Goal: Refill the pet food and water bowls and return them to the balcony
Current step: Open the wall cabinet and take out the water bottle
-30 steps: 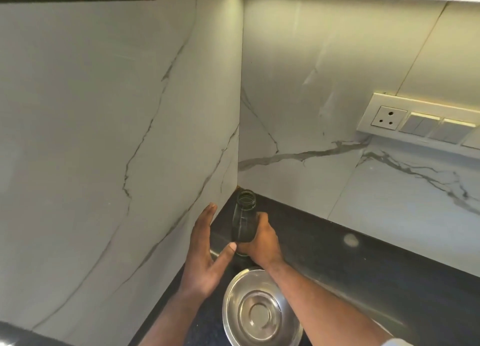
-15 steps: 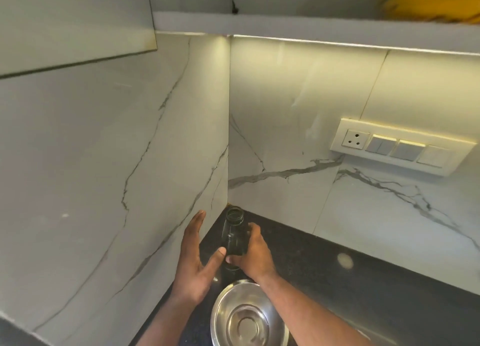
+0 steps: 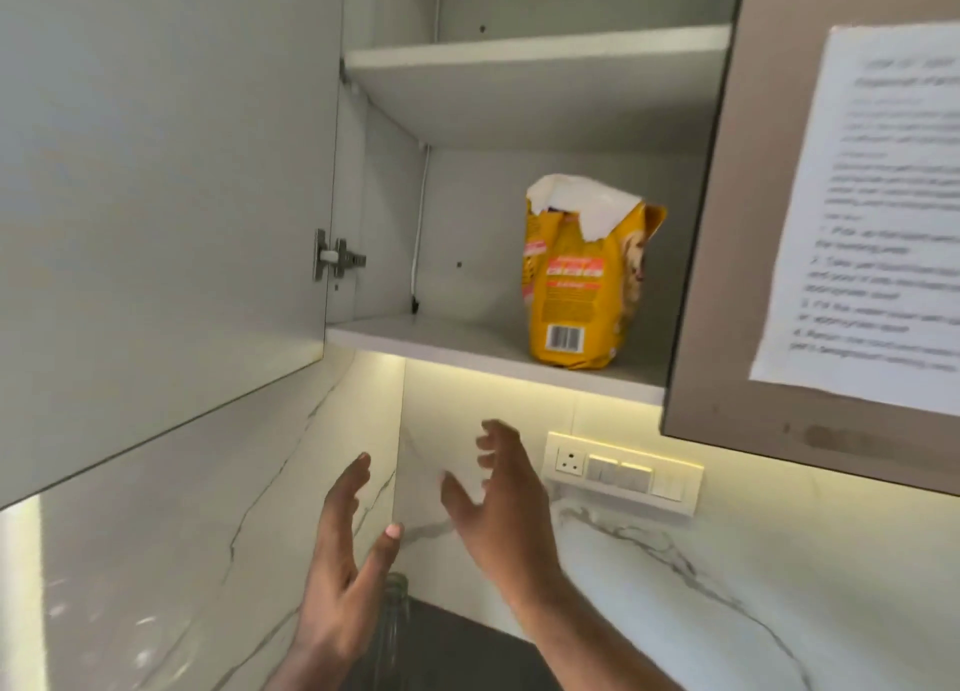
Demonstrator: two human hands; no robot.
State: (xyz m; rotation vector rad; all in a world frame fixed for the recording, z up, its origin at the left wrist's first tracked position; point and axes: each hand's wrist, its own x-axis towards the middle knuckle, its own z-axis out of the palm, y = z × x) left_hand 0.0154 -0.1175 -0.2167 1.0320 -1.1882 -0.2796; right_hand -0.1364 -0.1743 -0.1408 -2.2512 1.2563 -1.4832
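A yellow pet food bag with a torn white top stands upright on the lower shelf of an open wall cabinet. Both my hands are raised below that shelf, in front of the marble wall. My left hand has its fingers spread and holds nothing. My right hand is also empty, fingers loosely bent and spread. A dark glass bottle stands on the black counter in the corner, partly hidden behind my left hand. The steel bowl is out of view.
The cabinet's left door stands open on the left. A closed door on the right carries a printed paper sheet. A socket and switch panel sits on the wall. An upper shelf is bare.
My right hand let go of the bottle. Both hands rose from the counter toward the cabinet. The view tilted up, bringing the open cabinet and bag in and losing the bowl.
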